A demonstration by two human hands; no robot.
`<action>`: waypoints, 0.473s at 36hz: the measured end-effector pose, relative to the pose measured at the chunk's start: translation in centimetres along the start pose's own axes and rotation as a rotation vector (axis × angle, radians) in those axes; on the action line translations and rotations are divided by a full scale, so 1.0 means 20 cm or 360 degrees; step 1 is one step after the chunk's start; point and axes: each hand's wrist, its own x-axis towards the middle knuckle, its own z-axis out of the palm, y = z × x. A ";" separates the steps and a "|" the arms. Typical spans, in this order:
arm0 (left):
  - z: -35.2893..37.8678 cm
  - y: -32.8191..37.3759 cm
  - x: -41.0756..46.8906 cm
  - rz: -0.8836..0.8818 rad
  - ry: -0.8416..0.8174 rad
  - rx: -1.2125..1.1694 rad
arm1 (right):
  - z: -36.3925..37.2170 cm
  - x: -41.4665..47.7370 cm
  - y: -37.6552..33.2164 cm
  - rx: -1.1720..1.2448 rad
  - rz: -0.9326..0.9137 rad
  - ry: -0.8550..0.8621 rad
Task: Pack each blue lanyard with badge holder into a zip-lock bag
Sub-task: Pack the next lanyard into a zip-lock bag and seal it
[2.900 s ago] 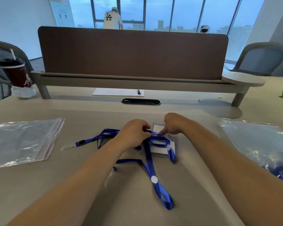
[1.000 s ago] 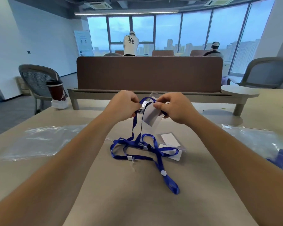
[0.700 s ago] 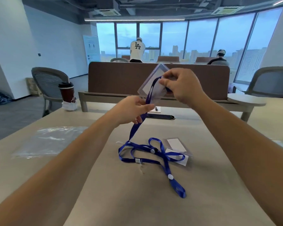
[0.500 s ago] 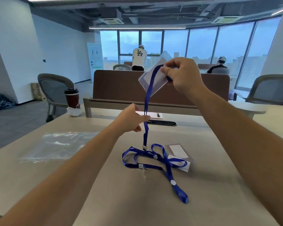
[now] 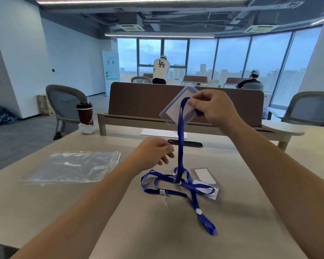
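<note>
Above table (image 5: pixel 64 202): right hand (image 5: pixel 213 109) pinches badge holder (image 5: pixel 173 111), lanyard (image 5: pixel 180 146) dangling; left hand (image 5: pixel 153 154) loosely curled, empty, beside lanyard.

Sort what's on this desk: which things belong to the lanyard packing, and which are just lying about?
Job: raised badge holder in the right hand; its blue lanyard; left hand beside it; second badge holder on the table; zip-lock bags.
Lying about: coffee cup; paper sheet; grey chair.
</note>
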 end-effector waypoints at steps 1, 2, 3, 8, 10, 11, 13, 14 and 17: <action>-0.02 0.00 -0.01 0.0032 0.0123 0.0039 | 0.00 -0.02 0.01 0.0010 0.0017 -0.0047; -0.04 0.01 -0.03 0.0061 0.0264 0.0061 | 0.00 -0.03 0.03 -0.0015 0.0027 -0.0096; -0.06 0.02 -0.04 0.0092 0.0419 0.0073 | 0.01 -0.05 0.04 -0.0073 0.0026 -0.0151; -0.18 0.05 -0.06 0.0104 0.0712 -0.0015 | 0.08 -0.11 0.07 -0.0180 0.0018 -0.0457; -0.21 0.05 -0.06 0.0029 0.0560 -0.0011 | 0.12 -0.12 0.06 -0.0201 0.0012 -0.0546; -0.22 0.05 -0.06 -0.0007 0.0463 -0.0012 | 0.14 -0.12 0.06 -0.0207 0.0013 -0.0577; -0.23 0.01 -0.07 -0.0064 0.0299 0.0010 | 0.18 -0.13 0.06 -0.0218 0.0020 -0.0612; -0.23 -0.01 -0.07 -0.0095 0.0258 -0.0002 | 0.20 -0.13 0.06 -0.0220 0.0023 -0.0619; -0.22 -0.10 -0.10 -0.0176 0.0227 -0.0158 | 0.25 -0.14 0.06 -0.0204 0.0028 -0.0643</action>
